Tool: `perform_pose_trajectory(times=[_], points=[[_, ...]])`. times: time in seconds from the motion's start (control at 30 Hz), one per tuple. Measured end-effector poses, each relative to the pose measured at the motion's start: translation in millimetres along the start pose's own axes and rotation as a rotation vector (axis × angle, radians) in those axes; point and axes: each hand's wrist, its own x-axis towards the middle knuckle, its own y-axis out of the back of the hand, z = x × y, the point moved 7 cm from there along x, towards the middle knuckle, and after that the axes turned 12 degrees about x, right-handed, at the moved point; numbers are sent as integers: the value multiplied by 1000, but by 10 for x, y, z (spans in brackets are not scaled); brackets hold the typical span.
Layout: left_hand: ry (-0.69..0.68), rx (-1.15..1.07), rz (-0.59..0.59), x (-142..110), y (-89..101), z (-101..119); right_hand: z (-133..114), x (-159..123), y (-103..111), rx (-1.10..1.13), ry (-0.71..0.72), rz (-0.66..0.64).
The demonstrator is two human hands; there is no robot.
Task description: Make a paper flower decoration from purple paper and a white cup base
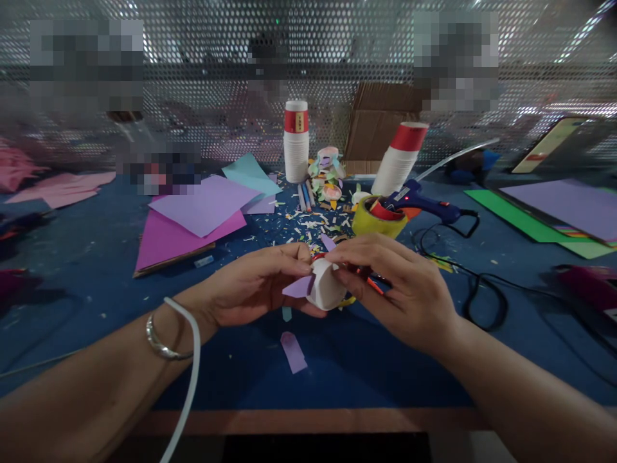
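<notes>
In the middle of the head view, a small white paper cup [326, 290] is tilted on its side above the table. Pointed pieces of purple paper [299, 287] stick out from it. My left hand [263, 280] wraps around the cup's left side and grips it. With thumb and fingers, my right hand [400, 283] pinches the cup's upper right edge; its fingertips are partly hidden. Just below the hands lies a loose purple paper strip [294, 352]. A blue glue gun [424, 202] rests on a yellow tape roll [378, 225] beyond my right hand.
Two stacks of paper cups [296, 154] [398, 161] stand at the back near a perforated metal screen [216, 96]. Coloured paper [202, 202] lies left, more sheets [559, 206] right. Paper scraps [308, 225] litter the centre. A black cord [486, 276] loops at right.
</notes>
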Motion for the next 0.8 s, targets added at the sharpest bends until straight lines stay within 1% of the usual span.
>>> perform_pose_trajectory(times=[0.23,0.53,0.8], points=[[-29,67,-29,13,-32,23,-26,0,-17,-23,36,-29],[-74,104,-11,22,-38,3,-19,2,-19,27,30,-45],[-85,163,-26,0,-67,27,-52,-13,-21,31,46,-58]])
